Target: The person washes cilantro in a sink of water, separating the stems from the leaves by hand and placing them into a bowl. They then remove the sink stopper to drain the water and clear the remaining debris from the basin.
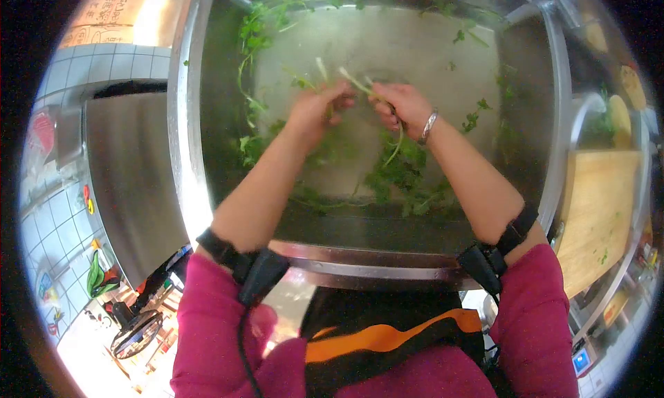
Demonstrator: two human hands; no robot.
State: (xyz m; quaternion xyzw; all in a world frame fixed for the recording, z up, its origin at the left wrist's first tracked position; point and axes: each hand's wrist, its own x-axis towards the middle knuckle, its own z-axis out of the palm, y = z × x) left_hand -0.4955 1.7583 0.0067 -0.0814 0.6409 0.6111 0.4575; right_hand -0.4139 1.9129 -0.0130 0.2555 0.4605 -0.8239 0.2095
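A large metal sink (pixel 197 121) of cloudy water lies under both hands. My right hand (pixel 401 107) is closed around a leafy green herb (pixel 397 149). The herb's pale stem end points up and left, and its leaves trail down into the water. Just to the left, my left hand (pixel 319 113) is closed on a stem of similar greens, whose pale end (pixel 321 68) sticks up beyond the fingers. The fingertips of both hands nearly meet. More sprigs float around them, with a cluster (pixel 254 34) along the left wall and a sprig (pixel 476 114) to the right.
To the right of the sink is a wooden cutting board (pixel 598 211) with green scraps on it. A metal panel (pixel 135 183) stands at the left, by a tiled wall. The sink's front rim (pixel 373 268) runs close to my body. A fan (pixel 137 333) shows at lower left.
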